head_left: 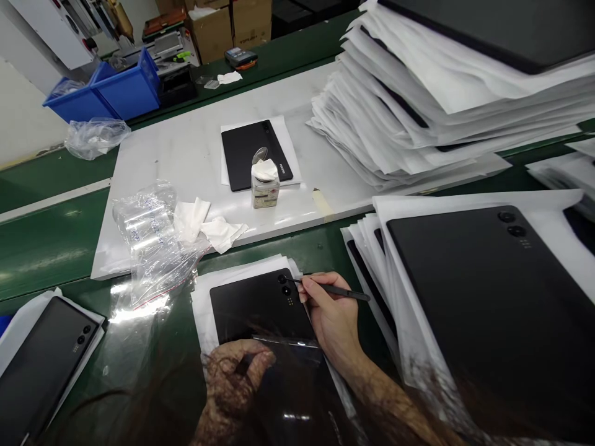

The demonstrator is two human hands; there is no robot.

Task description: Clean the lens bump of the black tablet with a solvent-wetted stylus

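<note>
The right grip (330,322) is pinched shut on a slim black stylus (337,290), its tip reaching left to just beside the twin camera lenses (283,286) of a black tablet (260,306) on white paper (202,310). Below the right grip, the left grip (235,387) curls nearly closed at a clear film strip (286,341) across the tablet; I cannot tell whether it has hold of the strip. Right of the right grip, more black tablets (483,310) lie stacked on white sheets. Up and left of the left grip, a clear plastic bag (151,248) lies across the edge of the white board (279,214) on the green counter (51,248).
</note>
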